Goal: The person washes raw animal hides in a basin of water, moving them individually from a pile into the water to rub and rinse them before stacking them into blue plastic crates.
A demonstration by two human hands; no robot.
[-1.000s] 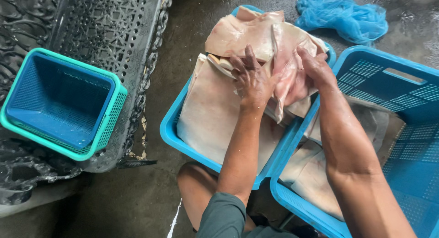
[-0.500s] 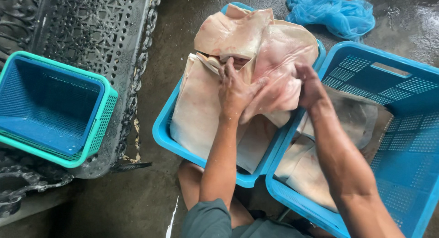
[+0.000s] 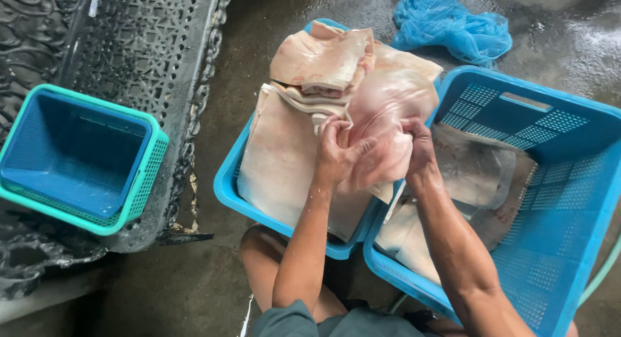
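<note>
left hand [image 3: 337, 152] and right hand [image 3: 419, 149] both pinching one pale slab of skin [image 3: 381, 127] | slab now peeled up off the stack, hanging over the seam between the small tub [image 3: 226, 185] and the big crate [image 3: 582, 201] | grip tighter than a second ago, slab bunched between fingers

- The left hand [image 3: 336, 152] and right hand [image 3: 419, 149] are bare: no gloves, rings or watch show.
- Both forearms are uncovered up to the elbow.
- A grey-green sleeve [image 3: 284, 321] of a short-sleeved top shows at the lower edge.
- One bare knee [image 3: 262, 259] shows below.
</note>
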